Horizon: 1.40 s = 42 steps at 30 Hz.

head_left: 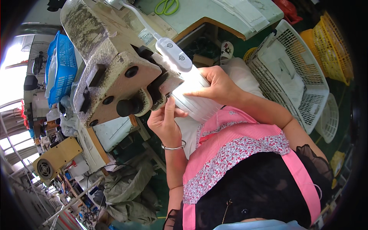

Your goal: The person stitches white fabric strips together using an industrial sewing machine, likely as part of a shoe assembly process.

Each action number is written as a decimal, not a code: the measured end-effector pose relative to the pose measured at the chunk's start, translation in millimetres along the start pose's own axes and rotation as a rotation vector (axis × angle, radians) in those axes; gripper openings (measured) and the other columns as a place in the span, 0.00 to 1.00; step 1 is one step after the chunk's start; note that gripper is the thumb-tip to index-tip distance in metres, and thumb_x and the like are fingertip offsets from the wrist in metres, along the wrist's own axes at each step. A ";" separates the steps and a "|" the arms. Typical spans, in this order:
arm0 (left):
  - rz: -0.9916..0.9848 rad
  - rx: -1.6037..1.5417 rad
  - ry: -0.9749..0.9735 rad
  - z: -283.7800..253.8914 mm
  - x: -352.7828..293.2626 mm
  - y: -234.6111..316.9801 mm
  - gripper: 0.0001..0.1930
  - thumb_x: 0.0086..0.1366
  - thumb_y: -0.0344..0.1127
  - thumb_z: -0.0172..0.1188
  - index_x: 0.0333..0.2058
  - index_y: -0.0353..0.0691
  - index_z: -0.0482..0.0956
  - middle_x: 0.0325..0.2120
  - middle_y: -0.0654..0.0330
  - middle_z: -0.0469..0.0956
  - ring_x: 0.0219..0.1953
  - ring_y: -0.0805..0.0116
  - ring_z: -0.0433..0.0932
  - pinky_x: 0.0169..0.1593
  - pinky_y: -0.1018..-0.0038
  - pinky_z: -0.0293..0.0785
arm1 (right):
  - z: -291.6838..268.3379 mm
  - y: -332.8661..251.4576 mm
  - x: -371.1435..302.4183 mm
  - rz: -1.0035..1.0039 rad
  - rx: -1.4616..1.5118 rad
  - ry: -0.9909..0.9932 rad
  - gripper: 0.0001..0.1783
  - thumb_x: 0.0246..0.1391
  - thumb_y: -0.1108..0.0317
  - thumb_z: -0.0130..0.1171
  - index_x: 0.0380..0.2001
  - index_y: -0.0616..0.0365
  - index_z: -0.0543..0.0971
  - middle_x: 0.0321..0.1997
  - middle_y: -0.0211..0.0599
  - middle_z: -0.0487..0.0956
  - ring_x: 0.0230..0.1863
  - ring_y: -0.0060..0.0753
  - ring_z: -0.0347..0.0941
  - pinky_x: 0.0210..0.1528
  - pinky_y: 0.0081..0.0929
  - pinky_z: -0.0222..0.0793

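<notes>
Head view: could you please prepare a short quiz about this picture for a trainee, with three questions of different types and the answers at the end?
1. Multiple choice: where is the silver bracelet worn?
A) on the wrist of the left hand
B) on the right wrist
C) on both wrists

2. True or false: the thumb of the right hand rests on the white cloth.

3. Fill in the colour: the handles of the scissors at the top of the picture are ____.

Key: 1. A; 2. true; 3. green.
</notes>
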<state>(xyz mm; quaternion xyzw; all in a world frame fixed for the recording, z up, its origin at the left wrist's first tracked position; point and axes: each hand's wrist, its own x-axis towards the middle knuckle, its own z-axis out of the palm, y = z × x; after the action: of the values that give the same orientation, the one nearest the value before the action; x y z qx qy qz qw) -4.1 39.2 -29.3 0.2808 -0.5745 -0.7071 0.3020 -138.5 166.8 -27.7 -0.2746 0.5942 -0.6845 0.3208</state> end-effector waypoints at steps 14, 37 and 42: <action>0.064 0.024 -0.016 -18.9 27.2 0.7 0.02 0.65 0.24 0.58 0.36 0.34 0.76 0.23 0.66 0.71 0.21 0.80 0.64 0.24 0.81 0.57 | 12.2 2.7 -0.5 -0.062 -0.144 0.086 0.18 0.49 0.61 0.71 0.37 0.64 0.82 0.29 0.42 0.83 0.30 0.21 0.76 0.35 0.25 0.73; 0.226 0.238 0.151 -41.0 41.6 5.9 0.05 0.64 0.22 0.56 0.36 0.34 0.80 0.25 0.71 0.73 0.21 0.87 0.59 0.24 0.85 0.50 | 55.8 18.7 -3.8 -0.003 0.064 0.185 0.20 0.49 0.61 0.75 0.25 0.58 0.72 0.16 0.21 0.69 0.23 0.08 0.58 0.23 0.18 0.56; 0.248 0.273 0.160 -44.2 41.1 6.2 0.05 0.66 0.24 0.58 0.38 0.34 0.81 0.25 0.72 0.73 0.22 0.87 0.58 0.24 0.85 0.49 | 51.8 14.7 -4.6 0.016 0.071 0.170 0.18 0.51 0.62 0.73 0.24 0.57 0.72 0.15 0.18 0.67 0.22 0.08 0.56 0.23 0.18 0.55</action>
<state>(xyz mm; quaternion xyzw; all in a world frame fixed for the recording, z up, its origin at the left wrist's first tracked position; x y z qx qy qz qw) 2.4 -21.0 -33.2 0.3016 -0.6695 -0.5552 0.3906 -94.7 136.1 -34.8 -0.1993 0.5970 -0.7234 0.2839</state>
